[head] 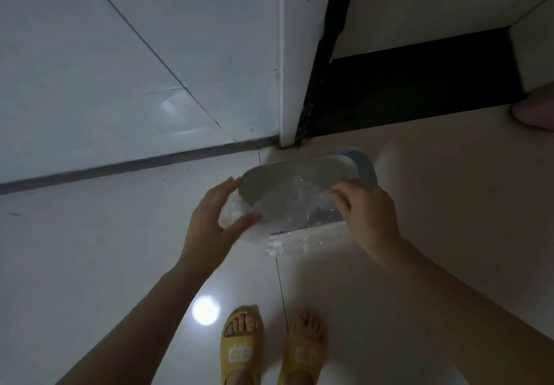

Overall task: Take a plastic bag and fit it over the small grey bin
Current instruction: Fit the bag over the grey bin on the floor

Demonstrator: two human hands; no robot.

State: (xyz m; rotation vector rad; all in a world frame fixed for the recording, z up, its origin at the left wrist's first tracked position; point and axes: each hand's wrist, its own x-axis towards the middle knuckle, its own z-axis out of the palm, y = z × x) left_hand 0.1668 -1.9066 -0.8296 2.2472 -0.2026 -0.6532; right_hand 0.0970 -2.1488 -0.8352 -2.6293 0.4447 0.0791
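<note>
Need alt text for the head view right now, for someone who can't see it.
Both hands stretch a clear plastic bag over a small grey bin on a pale tiled floor: left hand at its left end, right hand at its right. Yellow slippers show below.

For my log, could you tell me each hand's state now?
Left hand: gripping the clear plastic bag.
Right hand: pinching the bag at the grey bin rim.

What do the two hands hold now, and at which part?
Both hold the clear crinkled plastic bag at its edge: the left hand at the left end of the small grey plastic bin, the right hand at the right end.
</note>
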